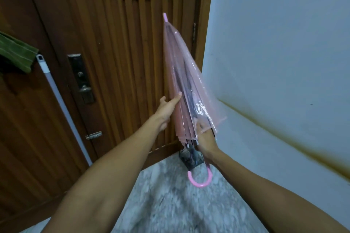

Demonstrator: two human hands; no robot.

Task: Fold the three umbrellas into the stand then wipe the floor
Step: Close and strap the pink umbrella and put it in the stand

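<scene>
I see a translucent pink umbrella (181,81), brown ribbed wooden door (117,43), grey marbled floor (170,204), green cloth (15,53).

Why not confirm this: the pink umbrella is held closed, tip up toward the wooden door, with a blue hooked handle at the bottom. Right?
Not quite. The head view shows the pink umbrella closed, tip toward the wooden door, but its hooked handle is pink, not blue.

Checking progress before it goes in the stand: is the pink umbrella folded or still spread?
Folded. The pink umbrella has its canopy collapsed loosely along the shaft, tip up; the right hand grips its lower end, the left hand touches its side.
</scene>
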